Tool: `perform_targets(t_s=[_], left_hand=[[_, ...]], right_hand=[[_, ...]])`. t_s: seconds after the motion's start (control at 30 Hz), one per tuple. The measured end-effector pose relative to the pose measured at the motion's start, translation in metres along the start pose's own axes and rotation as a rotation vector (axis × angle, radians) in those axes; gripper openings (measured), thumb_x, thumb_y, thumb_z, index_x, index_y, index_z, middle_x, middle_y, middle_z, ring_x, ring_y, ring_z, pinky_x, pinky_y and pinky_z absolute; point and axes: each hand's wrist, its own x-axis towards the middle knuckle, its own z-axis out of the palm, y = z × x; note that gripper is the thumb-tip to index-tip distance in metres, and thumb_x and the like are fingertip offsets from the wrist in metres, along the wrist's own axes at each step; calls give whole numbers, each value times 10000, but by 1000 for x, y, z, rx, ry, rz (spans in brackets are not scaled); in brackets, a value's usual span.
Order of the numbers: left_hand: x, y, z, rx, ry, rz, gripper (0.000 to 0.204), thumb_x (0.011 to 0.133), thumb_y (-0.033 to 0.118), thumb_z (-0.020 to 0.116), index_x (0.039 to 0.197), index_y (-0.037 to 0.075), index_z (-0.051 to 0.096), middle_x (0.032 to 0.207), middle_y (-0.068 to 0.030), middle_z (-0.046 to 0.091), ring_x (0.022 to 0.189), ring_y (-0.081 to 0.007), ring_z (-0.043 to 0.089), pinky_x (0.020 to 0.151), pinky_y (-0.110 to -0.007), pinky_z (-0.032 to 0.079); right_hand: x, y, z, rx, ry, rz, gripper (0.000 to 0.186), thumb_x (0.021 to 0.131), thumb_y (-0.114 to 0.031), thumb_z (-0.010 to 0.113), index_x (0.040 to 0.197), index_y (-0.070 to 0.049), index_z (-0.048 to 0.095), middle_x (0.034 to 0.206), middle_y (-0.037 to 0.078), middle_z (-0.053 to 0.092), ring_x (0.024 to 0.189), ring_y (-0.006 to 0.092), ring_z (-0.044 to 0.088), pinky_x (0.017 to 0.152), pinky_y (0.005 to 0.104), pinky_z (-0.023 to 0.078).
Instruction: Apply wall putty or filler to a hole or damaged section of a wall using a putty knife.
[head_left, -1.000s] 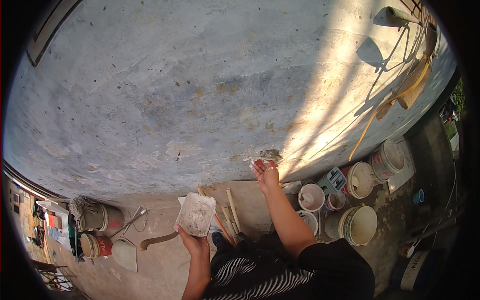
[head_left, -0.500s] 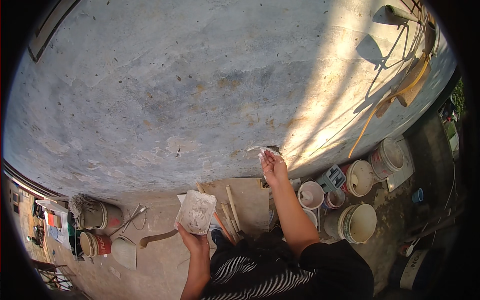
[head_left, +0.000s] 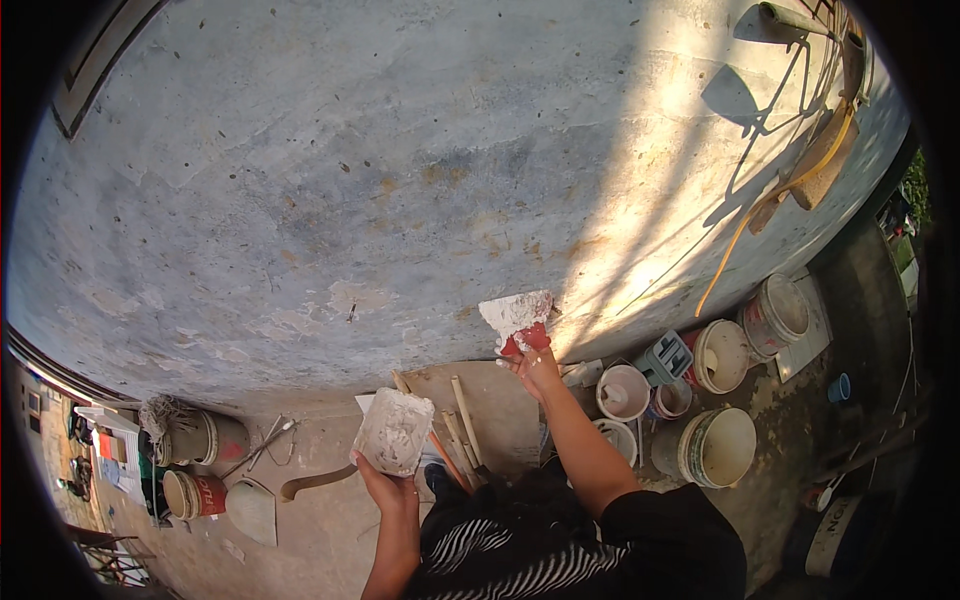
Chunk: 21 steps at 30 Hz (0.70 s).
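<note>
My left hand [head_left: 392,484] is closed on the lower edge of a shallow rectangular tub [head_left: 394,432], smeared with whitish putty. In my right hand [head_left: 535,370] is a putty knife [head_left: 527,338] with a red grip, its wide blade caked in white putty. The blade's flat side faces me, in front of the lower part of the grey-blue wall [head_left: 400,220]; whether its edge touches the wall I cannot tell. White smears mark the fingers of my right hand.
At right stand several stained buckets [head_left: 717,447] and a grey-green plastic crate [head_left: 664,357]. Tools with a yellow strap [head_left: 825,170] hang on the right wall. Wooden sticks [head_left: 464,405] lean below the wall. More buckets [head_left: 195,493] and a hard hat-like shell [head_left: 251,510] lie left.
My right hand has dropped slightly away from the wall and turned, bringing the putty knife's coated blade and red grip into sight. My left hand and the tub have hardly moved.
</note>
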Motion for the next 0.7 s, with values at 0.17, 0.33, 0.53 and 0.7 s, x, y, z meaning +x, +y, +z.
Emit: perform_targets(t_s=[0.17,0.33,0.53,0.7], left_hand=[[-6,5,-5,17,52,7,790,957,709,391,1524,162,331,1516,-96,435,1320,-334,508,935,-536,504],[-7,9,-5,38,75,4,784,958,706,395,1527,170,328,1517,-95,433,1328,-334,500,941,-543,500],[-3,9,-6,25,55,16,781,963,693,402,1528,160,325,1520,-100,429,1330,-336,500,956,-545,495],[-5,9,2,11,48,14,780,966,689,400,1527,151,324,1521,-103,426,1328,-336,503,969,-542,492]], right_hand=[[51,31,7,-36,275,-93,149,1001,-85,585,1122,-2,614,1123,103,665,817,217,675,775,412,638],[66,56,-3,-90,366,-176,211,1003,-50,550,1142,53,672,1030,140,659,732,206,674,705,395,650],[44,84,-28,-107,575,-18,161,963,-72,611,1094,-11,683,960,129,672,731,227,689,577,378,623],[8,94,-68,-245,492,115,164,1007,-115,556,1155,-82,619,1001,81,677,828,210,701,644,349,613]])
